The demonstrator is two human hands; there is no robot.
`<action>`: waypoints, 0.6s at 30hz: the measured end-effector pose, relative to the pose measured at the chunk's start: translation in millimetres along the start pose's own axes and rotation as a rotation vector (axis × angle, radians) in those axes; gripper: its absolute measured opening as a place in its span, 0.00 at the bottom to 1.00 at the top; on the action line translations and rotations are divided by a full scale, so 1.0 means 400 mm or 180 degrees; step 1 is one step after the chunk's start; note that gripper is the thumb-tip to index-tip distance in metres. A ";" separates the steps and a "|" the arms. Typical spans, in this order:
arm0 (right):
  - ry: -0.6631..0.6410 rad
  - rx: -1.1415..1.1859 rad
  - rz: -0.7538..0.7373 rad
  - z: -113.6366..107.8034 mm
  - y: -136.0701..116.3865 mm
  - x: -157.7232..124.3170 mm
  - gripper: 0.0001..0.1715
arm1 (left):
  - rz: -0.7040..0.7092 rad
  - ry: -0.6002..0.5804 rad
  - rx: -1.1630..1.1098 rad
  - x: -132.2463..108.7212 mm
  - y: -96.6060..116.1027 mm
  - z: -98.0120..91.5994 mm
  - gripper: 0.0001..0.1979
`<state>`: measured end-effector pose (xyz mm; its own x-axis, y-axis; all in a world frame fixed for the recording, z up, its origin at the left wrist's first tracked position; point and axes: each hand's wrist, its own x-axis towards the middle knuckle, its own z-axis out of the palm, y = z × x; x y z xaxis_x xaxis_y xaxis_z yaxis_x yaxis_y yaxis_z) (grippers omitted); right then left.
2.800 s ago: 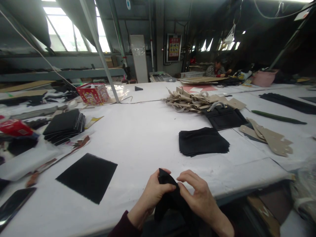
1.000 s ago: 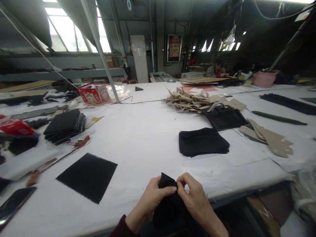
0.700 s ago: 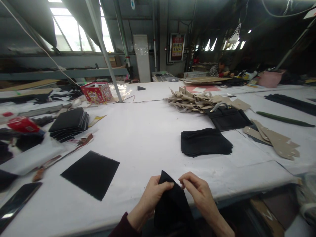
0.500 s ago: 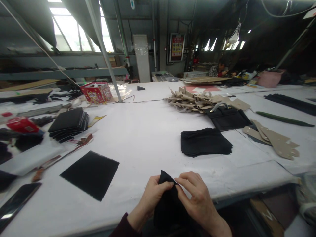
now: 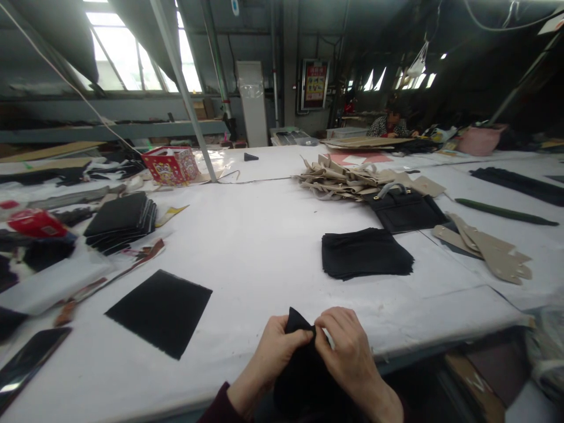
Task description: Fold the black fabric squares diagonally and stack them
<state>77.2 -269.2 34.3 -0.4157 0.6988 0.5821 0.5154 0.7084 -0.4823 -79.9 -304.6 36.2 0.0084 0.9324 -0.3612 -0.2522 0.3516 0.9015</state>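
Note:
Near the front edge of the white-covered table point(image 5: 247, 264), my left hand point(image 5: 277, 346) grips a piece of black fabric point(image 5: 304, 376), thumb on top. My right hand point(image 5: 346, 349) pinches the same piece along its upper edge, close to the left thumb. One corner of the fabric sticks up above the fingers, and its lower part hangs down between my wrists. On the table to the left lies a single flat black square point(image 5: 161, 312). Beyond my right hand rests a stack of black fabric pieces point(image 5: 368, 254).
Behind the stack are a black bag-like piece point(image 5: 408, 211) and a heap of beige strips point(image 5: 339, 179). Beige cut pieces point(image 5: 489, 249) and a dark green pointed strip point(image 5: 506, 212) lie right. A black stack point(image 5: 121, 220) and red box point(image 5: 171, 165) stand left. Far back sits a person point(image 5: 388, 126).
My right fingers have closed more tightly on the fabric's edge, beside my left thumb. The fabric stays in both hands, and the view has shifted very slightly.

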 end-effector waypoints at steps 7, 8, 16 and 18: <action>-0.0577 0.1229 0.1207 -0.040 0.022 0.010 0.09 | -0.0234 0.0111 -0.0151 -0.017 0.021 0.006 0.10; -0.0486 0.1087 0.0971 -0.045 0.019 0.013 0.07 | -0.0214 0.0106 -0.0142 -0.017 0.021 0.007 0.10; -0.0374 -0.0117 -0.0409 -0.022 -0.010 0.010 0.12 | -0.0030 0.0051 0.0052 -0.008 0.007 0.012 0.08; -0.0382 -0.0094 -0.0334 -0.013 -0.005 0.003 0.12 | 0.0011 0.0054 0.0123 -0.009 0.006 0.014 0.07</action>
<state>79.5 -270.1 39.2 -0.5542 0.6292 0.5450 0.4854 0.7762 -0.4025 -75.2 -306.5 41.1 -0.0088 0.9322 -0.3619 -0.2148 0.3517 0.9111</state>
